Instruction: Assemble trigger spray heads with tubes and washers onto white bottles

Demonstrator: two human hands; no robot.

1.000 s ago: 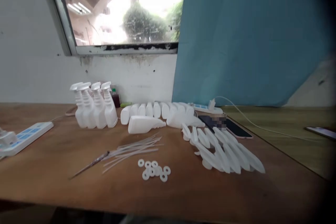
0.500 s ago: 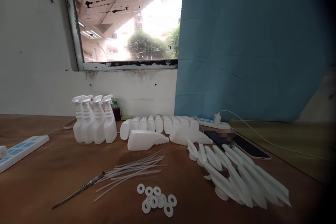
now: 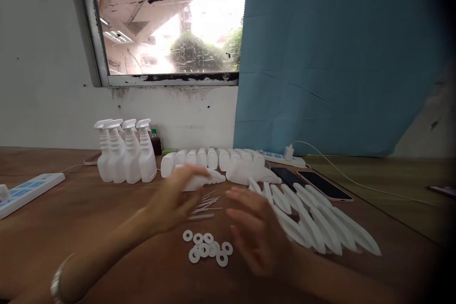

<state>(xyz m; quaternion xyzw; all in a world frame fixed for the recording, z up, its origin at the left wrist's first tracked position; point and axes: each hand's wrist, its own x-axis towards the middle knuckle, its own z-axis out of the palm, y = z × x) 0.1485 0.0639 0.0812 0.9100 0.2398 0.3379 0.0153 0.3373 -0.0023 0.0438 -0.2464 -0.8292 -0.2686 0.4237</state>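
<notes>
My left hand (image 3: 174,199) reaches in from the lower left with a pale band on its wrist. It is blurred, fingers apart and holding nothing, over thin white plastic tubes (image 3: 204,205) and in front of a white bottle (image 3: 215,177) lying on its side. My right hand (image 3: 254,230) hovers empty, its fingers spread, between a small pile of white ring washers (image 3: 199,251) and a group of long white plastic spray heads (image 3: 320,230). The left ends of the tubes are hidden behind my left hand.
Upright white spray bottles (image 3: 131,164) stand at the back left. More white bottles (image 3: 213,159) line the back, beside another lying bottle (image 3: 242,173). Two phones (image 3: 324,185) lie at the right. Power strips (image 3: 35,190) sit on the brown tabletop (image 3: 135,266).
Both my hands have come into view from below, over the tabletop. The left one now covers the screwdriver and part of the tubes. The whole scene has shifted slightly upward.
</notes>
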